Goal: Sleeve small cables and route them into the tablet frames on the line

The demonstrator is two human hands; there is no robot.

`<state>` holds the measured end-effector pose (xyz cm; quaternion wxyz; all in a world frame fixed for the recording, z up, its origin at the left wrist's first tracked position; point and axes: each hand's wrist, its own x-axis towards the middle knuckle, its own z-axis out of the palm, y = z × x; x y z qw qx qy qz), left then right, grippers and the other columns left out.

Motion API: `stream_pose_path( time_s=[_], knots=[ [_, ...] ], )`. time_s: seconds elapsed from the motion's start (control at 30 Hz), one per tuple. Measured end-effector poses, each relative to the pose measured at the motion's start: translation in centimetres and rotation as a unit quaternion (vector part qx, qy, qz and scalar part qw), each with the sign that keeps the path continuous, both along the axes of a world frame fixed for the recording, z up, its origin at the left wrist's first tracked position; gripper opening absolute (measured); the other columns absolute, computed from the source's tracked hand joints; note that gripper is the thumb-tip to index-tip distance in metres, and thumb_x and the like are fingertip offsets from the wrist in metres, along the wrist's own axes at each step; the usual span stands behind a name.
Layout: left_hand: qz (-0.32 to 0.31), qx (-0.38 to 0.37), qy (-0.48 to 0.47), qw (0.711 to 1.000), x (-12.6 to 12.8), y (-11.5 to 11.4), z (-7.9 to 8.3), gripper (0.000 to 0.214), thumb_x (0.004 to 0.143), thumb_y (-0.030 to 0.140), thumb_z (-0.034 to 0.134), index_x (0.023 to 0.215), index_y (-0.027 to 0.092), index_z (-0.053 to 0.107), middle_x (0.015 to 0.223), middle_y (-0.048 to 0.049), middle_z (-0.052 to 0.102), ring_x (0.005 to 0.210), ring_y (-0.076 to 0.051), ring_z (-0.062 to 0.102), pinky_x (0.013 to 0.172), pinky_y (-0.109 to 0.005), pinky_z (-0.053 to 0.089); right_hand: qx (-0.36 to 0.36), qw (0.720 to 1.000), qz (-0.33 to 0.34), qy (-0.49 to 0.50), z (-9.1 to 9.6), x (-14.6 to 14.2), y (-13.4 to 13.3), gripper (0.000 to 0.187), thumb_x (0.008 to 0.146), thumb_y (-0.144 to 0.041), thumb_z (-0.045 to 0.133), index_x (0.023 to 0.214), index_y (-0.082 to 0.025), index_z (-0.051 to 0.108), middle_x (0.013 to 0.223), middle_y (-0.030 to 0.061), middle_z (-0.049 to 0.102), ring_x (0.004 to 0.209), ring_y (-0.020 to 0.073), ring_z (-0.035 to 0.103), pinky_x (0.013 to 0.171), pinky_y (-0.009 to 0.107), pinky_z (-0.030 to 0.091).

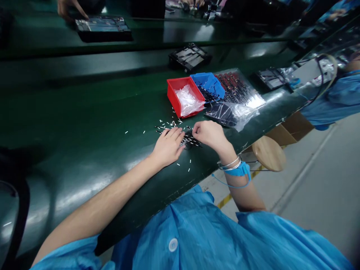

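Black thin wires (191, 141) lie left-to-right between the left hand (168, 147), fingers flat, and right hand (209, 134), pinching them.

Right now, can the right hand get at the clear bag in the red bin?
Probably yes. The right hand rests on the green table just short of the red bin, whose open top shows the clear bag; nothing stands between them.

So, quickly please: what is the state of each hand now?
Left hand: open, flat on the small black wires.
Right hand: fingers curled at the same wires; a grip cannot be told.
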<state>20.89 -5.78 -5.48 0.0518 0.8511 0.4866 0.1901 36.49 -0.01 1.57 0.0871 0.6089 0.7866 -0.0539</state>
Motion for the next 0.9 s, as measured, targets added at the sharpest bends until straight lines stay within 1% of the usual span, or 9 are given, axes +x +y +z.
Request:
stream_pose_path(
  time_s=[0.13, 0.23, 0.33, 0.43, 0.57, 0.63, 0.7, 0.8, 0.9],
  knots=[
    [0.0, 0.002, -0.011, 1.0, 0.0, 0.0, -0.1, 0.043, 0.093, 0.031, 0.047, 0.127, 0.008, 0.058, 0.135, -0.0188, 0.056, 0.127, -0.032, 0.05, 0.102, -0.049, 0.039, 0.029, 0.999, -0.023, 0.026, -0.2, 1.2, 0.2, 0.015, 0.077, -0.023, 0.059, 0.082, -0.024, 0.073, 0.078, 0.0019, 0.073, 0.08, 0.0198, 0.067, 0.066, 0.028, 0.043],
    [-0.013, 0.011, -0.009, 1.0, 0.0, 0.1, -0.2, 0.041, 0.093, 0.031, 0.047, 0.126, 0.009, 0.059, 0.134, -0.0177, 0.057, 0.126, -0.032, 0.05, 0.102, -0.048, 0.039, 0.028, 0.999, -0.022, 0.024, -0.9, 1.0, 0.1, 0.014, 0.076, -0.026, 0.062, 0.085, -0.024, 0.073, 0.079, 0.0016, 0.073, 0.079, 0.019, 0.066, 0.065, 0.028, 0.043],
    [-0.026, 0.015, -0.004, 1.0, 0.0, 0.1, -0.2, 0.041, 0.093, 0.03, 0.047, 0.124, 0.007, 0.06, 0.132, -0.0184, 0.058, 0.125, -0.031, 0.051, 0.102, -0.047, 0.039, 0.014, 0.999, -0.029, 0.012, -1.2, 0.4, 0.1, 0.016, 0.076, -0.023, 0.059, 0.086, -0.022, 0.072, 0.08, 0.0031, 0.073, 0.081, 0.0199, 0.066, 0.064, 0.028, 0.041],
    [-0.024, 0.013, -0.007, 1.0, 0.1, 0.1, -0.2, 0.041, 0.092, 0.028, 0.048, 0.124, 0.005, 0.059, 0.132, -0.0192, 0.058, 0.125, -0.032, 0.051, 0.102, -0.047, 0.039, 0.004, 1.0, -0.025, 0.018, -1.0, 0.2, 0.3, 0.015, 0.075, -0.02, 0.058, 0.081, -0.021, 0.072, 0.078, 0.0032, 0.073, 0.078, 0.0198, 0.066, 0.063, 0.028, 0.039],
    [-0.006, 0.012, -0.024, 1.0, 0.1, 0.0, -0.2, 0.042, 0.092, 0.029, 0.048, 0.126, 0.005, 0.058, 0.131, -0.0198, 0.059, 0.125, -0.032, 0.051, 0.101, -0.049, 0.04, 0.001, 0.999, -0.005, 0.048, -0.3, 1.3, -0.2, 0.012, 0.071, -0.016, 0.059, 0.071, -0.021, 0.069, 0.069, -0.0001, 0.069, 0.068, 0.0156, 0.062, 0.059, 0.026, 0.037],
    [0.008, 0.017, -0.04, 0.999, 0.0, 0.0, -0.2, 0.041, 0.091, 0.028, 0.048, 0.125, 0.007, 0.058, 0.13, -0.0192, 0.059, 0.125, -0.032, 0.052, 0.101, -0.049, 0.04, 0.052, 0.996, 0.03, 0.07, -0.3, 2.3, -1.1, 0.01, 0.072, -0.014, 0.059, 0.069, -0.021, 0.066, 0.067, -0.0004, 0.066, 0.067, 0.0153, 0.06, 0.059, 0.026, 0.039],
    [0.019, 0.03, -0.062, 0.997, -0.1, 0.0, -0.1, 0.038, 0.092, 0.026, 0.047, 0.124, 0.009, 0.059, 0.13, -0.0177, 0.06, 0.124, -0.031, 0.052, 0.1, -0.048, 0.041, 0.154, 0.979, 0.093, 0.099, -0.7, 3.3, -2.2, 0.012, 0.077, -0.014, 0.057, 0.069, -0.021, 0.064, 0.067, 0.0012, 0.066, 0.071, 0.0165, 0.06, 0.061, 0.027, 0.043],
    [0.016, 0.074, -0.097, 0.992, -0.3, -0.2, 0.1, 0.034, 0.093, 0.023, 0.046, 0.123, 0.012, 0.059, 0.131, -0.0155, 0.06, 0.122, -0.029, 0.054, 0.097, -0.046, 0.043, 0.304, 0.921, 0.192, 0.153, -1.9, 4.5, -3.7, 0.017, 0.084, -0.013, 0.054, 0.073, -0.022, 0.063, 0.071, 0.0033, 0.068, 0.071, 0.0171, 0.06, 0.066, 0.03, 0.049],
    [-0.028, 0.135, -0.124, 0.983, 0.0, -0.6, 0.4, 0.03, 0.094, 0.018, 0.047, 0.119, 0.009, 0.059, 0.128, -0.0144, 0.062, 0.119, -0.025, 0.056, 0.095, -0.041, 0.044, 0.373, 0.872, 0.25, 0.196, -3.4, 5.2, -4.7, 0.015, 0.083, -0.009, 0.058, 0.079, -0.023, 0.063, 0.075, 0.0035, 0.071, 0.07, 0.0161, 0.061, 0.065, 0.03, 0.052]
  ],
)
